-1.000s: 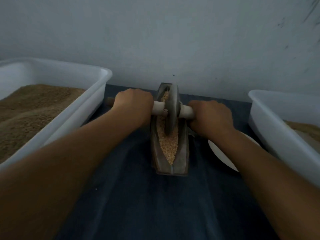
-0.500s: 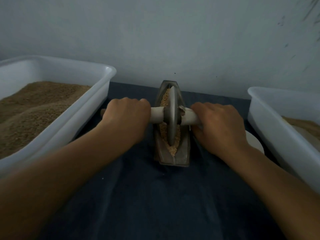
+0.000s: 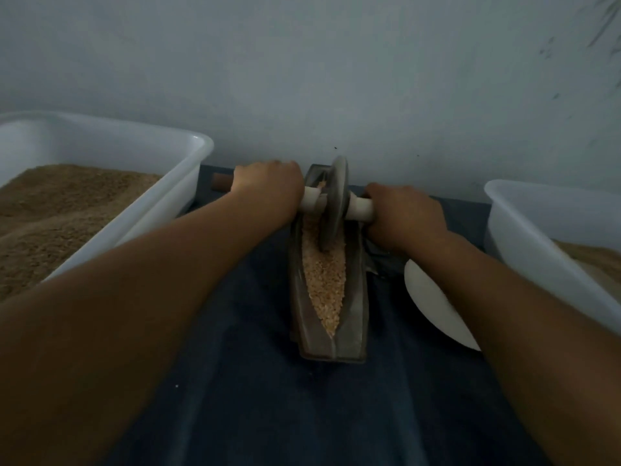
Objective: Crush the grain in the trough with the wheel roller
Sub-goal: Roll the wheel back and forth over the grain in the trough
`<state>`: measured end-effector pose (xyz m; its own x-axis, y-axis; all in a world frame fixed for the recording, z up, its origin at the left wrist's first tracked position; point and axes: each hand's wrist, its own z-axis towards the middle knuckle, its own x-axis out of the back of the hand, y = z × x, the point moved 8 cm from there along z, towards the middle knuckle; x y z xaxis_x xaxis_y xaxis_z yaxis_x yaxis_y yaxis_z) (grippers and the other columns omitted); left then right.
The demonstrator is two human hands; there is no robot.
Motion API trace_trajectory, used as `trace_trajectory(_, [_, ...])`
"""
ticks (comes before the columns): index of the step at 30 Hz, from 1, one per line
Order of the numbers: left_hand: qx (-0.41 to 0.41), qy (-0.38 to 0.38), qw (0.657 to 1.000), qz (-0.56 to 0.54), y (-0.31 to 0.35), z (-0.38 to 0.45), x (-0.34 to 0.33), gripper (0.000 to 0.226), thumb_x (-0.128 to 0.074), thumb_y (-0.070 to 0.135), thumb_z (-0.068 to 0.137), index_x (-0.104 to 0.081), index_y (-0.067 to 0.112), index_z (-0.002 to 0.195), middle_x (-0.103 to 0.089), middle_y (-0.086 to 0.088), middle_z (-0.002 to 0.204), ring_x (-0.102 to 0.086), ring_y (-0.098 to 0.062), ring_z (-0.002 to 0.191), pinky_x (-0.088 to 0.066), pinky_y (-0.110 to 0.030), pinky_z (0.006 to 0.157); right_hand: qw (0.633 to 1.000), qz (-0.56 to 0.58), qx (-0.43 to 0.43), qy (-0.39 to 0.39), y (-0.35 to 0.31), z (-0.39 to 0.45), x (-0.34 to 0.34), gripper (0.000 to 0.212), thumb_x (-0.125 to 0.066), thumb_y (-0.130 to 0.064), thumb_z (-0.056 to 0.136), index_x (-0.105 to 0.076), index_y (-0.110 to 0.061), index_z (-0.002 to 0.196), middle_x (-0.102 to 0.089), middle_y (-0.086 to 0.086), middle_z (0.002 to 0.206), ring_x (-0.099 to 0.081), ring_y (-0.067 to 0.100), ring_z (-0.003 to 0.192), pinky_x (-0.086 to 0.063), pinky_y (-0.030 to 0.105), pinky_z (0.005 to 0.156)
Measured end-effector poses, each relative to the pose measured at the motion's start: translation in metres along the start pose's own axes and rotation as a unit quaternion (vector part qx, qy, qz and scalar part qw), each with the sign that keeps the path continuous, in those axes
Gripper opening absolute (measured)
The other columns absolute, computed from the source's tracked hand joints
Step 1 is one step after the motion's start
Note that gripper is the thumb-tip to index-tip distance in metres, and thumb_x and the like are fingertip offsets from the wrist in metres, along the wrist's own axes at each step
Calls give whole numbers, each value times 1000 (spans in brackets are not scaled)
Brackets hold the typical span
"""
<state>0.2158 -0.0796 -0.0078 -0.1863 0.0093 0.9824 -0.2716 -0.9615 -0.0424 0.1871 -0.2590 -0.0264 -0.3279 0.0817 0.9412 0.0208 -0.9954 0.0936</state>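
Note:
A narrow boat-shaped metal trough (image 3: 353,317) lies lengthwise on the dark blue cloth, filled with pale tan grain (image 3: 324,280). The grey wheel roller (image 3: 333,203) stands upright in the trough's far end, near the wall, its lower rim sunk in the grain. A pale axle handle (image 3: 359,208) runs through the wheel. My left hand (image 3: 267,188) grips the handle left of the wheel, with the brown handle tip sticking out beyond it. My right hand (image 3: 405,216) grips the handle on the right.
A large white tub (image 3: 161,210) heaped with brown grain stands at the left. Another white tub (image 3: 537,250) with some grain stands at the right. A white plate (image 3: 433,311) lies partly under my right forearm. The grey wall is close behind the trough.
The wheel rolled toward me to the trough's middle, then away again to the far end. Both hands moved with it. More grain lies uncovered at the near end.

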Motion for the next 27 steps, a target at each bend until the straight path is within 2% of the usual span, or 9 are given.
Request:
trace_trajectory(3, [-5,-19,1000,13,2,8,-1,40,-67,16,85,-52,11,121,-59,-14,117,-59,-34,104,-39,-43,74,999,2,-1,-50,4,12,-7,40,-70,-34,81,-58,-28,118,-65,3,111,-61,26,96,-37,30,61])
trace_trajectory(6, [-7,-24,999,24,1,8,-4,41,-68,20,84,-53,13,122,-59,-13,116,-58,-32,103,-40,-42,73,998,1,4,-66,3,15,-8,37,-69,-33,81,-59,-28,115,-64,3,111,-61,26,96,-38,30,62])
trace_trajectory(10, [-12,-15,999,38,2,-3,-4,36,-68,24,85,-56,15,118,-62,-10,111,-59,-30,97,-40,-39,70,1000,1,-3,-15,0,-1,-1,24,-70,-33,77,-61,-28,99,-66,-1,95,-50,19,71,-25,24,49])
trace_trajectory(12, [-7,-18,999,51,1,-13,-3,34,-69,25,83,-59,15,114,-61,-8,100,-54,-25,83,-39,-38,68,1000,-1,1,26,-1,-16,4,21,-70,-36,77,-63,-29,96,-66,-2,89,-52,19,69,-23,25,49])
trace_trajectory(15, [-14,-8,998,66,2,-32,-1,34,-71,31,81,-60,17,110,-46,-2,77,-46,-21,73,-38,-37,64,997,-5,15,81,-6,-41,10,19,-70,-40,77,-62,-30,91,-65,-5,80,-60,21,71,-21,27,52])
trace_trajectory(19, [-24,-5,997,73,7,-61,8,36,-72,33,81,-59,18,111,-42,0,75,-46,-20,73,-39,-37,64,994,24,22,100,-11,-68,19,16,-70,-38,77,-63,-30,88,-66,-6,77,-62,22,69,-32,28,57])
trace_trajectory(24, [-22,37,992,115,18,-92,21,27,-68,29,85,-59,20,109,-36,1,69,-43,-19,71,-38,-36,63,989,85,46,113,-15,-105,35,21,-72,-28,79,-67,-24,99,-68,-2,87,-64,22,77,-47,35,67])
trace_trajectory(27, [-27,52,990,125,19,-102,27,24,-65,29,87,-58,19,108,-33,1,68,-42,-19,70,-35,-35,63,984,106,65,124,-17,-119,45,28,-74,-24,80,-68,-19,106,-69,1,91,-63,23,81,-50,40,71])
